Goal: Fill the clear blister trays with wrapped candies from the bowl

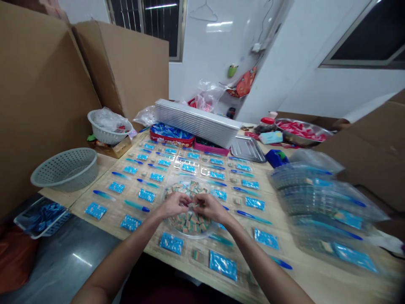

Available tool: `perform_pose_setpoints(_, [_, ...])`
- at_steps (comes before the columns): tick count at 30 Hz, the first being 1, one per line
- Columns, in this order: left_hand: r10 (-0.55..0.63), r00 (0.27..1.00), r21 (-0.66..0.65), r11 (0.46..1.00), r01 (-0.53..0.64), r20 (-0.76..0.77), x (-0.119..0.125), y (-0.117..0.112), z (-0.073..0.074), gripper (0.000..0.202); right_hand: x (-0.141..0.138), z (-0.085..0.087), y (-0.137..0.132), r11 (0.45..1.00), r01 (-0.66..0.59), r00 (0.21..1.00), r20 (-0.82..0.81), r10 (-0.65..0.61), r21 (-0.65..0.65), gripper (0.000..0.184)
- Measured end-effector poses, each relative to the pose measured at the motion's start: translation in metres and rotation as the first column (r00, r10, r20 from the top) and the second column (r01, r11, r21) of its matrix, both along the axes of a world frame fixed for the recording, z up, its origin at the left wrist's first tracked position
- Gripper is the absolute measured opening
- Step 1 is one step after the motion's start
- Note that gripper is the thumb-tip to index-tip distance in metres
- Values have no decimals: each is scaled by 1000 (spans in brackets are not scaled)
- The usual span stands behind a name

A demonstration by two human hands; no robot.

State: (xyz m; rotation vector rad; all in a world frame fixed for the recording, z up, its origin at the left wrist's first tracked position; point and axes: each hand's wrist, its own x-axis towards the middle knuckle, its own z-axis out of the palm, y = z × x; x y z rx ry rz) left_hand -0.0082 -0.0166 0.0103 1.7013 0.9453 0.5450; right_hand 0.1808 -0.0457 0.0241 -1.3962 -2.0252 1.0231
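Observation:
Both hands meet above a clear round bowl heaped with small striped blocks in tan, green and orange. The fingers of my left hand are pinched together over the middle of the bowl. Close beside it, almost touching, my right hand is pinched too. Whatever lies between the fingertips is too small and covered to name. Around the bowl lie rows of clear plastic trays, with blue patterned packets, blue-and-teal pens and striped blocks in them.
At the right stands a blurred stack of filled clear trays. Behind are a long stack of clear trays, a red tin of blue items and a metal tray. A grey basket sits at the left edge.

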Motion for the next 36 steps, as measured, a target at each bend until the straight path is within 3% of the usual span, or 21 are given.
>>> perform_pose_setpoints(3, [180,967,-225,965,-138,182,6,-4,-4,17,-3,-3,0,998,55,992,-110,-57,-16,8])
perform_pose_setpoints(6, [320,917,-336,913,-231,237,7,-7,-7,20,-5,-6,0,990,106,963,-241,-125,-90,15])
perform_pose_setpoints(11, [457,865,-400,846,-351,206,6,-10,-4,23,-4,-5,0,916,102,791,-527,-311,-388,33])
perform_pose_setpoints(16, [492,842,-446,818,-362,219,12,-17,1,19,-17,-4,-2,827,114,635,-600,-486,-550,34])
perform_pose_setpoints(19, [493,831,-491,807,-327,257,15,-22,5,16,-25,-9,-2,830,177,626,-590,-510,-530,32])
perform_pose_setpoints(22, [517,800,-532,789,-308,305,14,-27,9,17,-29,-13,-2,867,243,669,-573,-474,-435,27])
perform_pose_setpoints(27, [479,814,-497,820,-283,328,9,-29,8,27,-26,-9,1,908,226,753,-528,-393,-354,26])
perform_pose_setpoints(32, [551,770,-526,780,-338,322,10,-25,4,28,-27,0,-1,886,226,696,-570,-437,-404,32])
perform_pose_setpoints(36, [628,700,-550,736,-394,340,12,-26,6,25,-35,-4,-5,871,236,659,-588,-470,-432,30])
